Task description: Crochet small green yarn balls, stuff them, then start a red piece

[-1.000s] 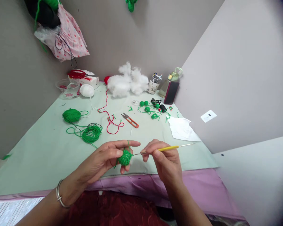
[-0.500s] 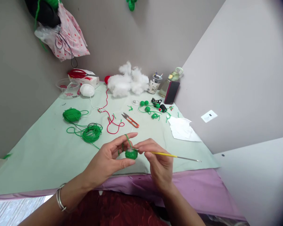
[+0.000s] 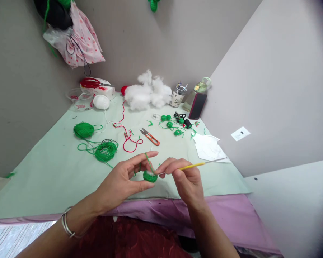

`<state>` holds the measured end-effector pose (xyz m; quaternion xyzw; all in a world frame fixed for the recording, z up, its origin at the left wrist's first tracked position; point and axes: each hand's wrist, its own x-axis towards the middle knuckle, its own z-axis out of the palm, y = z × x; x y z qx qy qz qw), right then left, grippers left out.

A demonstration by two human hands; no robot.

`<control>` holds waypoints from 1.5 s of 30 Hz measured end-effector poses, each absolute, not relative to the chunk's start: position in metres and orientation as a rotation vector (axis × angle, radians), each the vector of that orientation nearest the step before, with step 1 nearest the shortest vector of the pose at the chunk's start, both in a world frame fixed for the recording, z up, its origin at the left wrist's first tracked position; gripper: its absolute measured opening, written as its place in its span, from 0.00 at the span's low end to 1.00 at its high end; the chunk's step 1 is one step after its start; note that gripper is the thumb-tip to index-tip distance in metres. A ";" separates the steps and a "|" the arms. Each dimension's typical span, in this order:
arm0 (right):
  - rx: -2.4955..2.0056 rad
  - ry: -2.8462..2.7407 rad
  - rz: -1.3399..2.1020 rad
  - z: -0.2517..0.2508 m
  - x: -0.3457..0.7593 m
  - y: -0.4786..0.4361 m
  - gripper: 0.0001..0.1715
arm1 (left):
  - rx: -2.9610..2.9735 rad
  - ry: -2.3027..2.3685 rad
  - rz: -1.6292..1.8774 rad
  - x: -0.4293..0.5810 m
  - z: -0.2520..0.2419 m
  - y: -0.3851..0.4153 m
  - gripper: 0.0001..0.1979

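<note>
Between the thumb and fingers of my left hand (image 3: 127, 178) sits a small round green crochet piece (image 3: 150, 176), with white stuffing showing at its top. Green yarn runs over my raised left index finger and down to the piece. My right hand (image 3: 184, 178) is closed around a crochet hook (image 3: 191, 166) with a yellow handle. The hook's thin metal tip reaches the upper right edge of the crochet piece; whether it is inside a stitch I cannot tell. A loose coil of green yarn (image 3: 105, 150) lies to the left, beyond my left hand.
Orange thread snips (image 3: 150, 137) lie ahead of my hands, beside loose red yarn (image 3: 133, 144). Farther back are white stuffing (image 3: 148, 93), a green yarn ball (image 3: 83, 129), a white yarn ball (image 3: 101, 102) and several small green crochet balls (image 3: 169, 124). Crumpled white paper (image 3: 208, 147) and a phone (image 3: 197, 106) are right.
The hook has swung so its handle end points up to the right instead of down. My right hand has shifted slightly right, and the view has moved a little.
</note>
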<state>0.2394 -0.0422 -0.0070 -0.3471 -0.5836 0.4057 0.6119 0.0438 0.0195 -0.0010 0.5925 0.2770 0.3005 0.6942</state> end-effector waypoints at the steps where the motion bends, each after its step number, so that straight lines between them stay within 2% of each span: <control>1: -0.807 -1.382 0.931 -0.005 0.241 -0.043 0.12 | 1.329 0.620 0.671 0.044 -0.001 0.020 0.34; 9: -0.853 -1.424 0.902 0.000 0.242 -0.044 0.13 | 1.329 0.603 0.645 0.044 -0.004 0.021 0.35; 14: -0.894 -1.383 0.780 -0.012 0.228 -0.043 0.09 | 1.221 0.548 0.620 0.046 -0.007 0.018 0.36; 29: -0.827 -1.249 0.766 -0.015 0.224 -0.039 0.09 | 1.049 0.469 0.714 0.040 0.000 0.016 0.30; 37: -0.768 -1.096 0.898 -0.012 0.217 -0.039 0.08 | 1.220 0.541 0.913 0.044 -0.006 0.010 0.34; 45: -0.821 -0.902 0.959 -0.009 0.205 -0.035 0.10 | 1.499 0.599 0.893 0.045 -0.008 0.007 0.28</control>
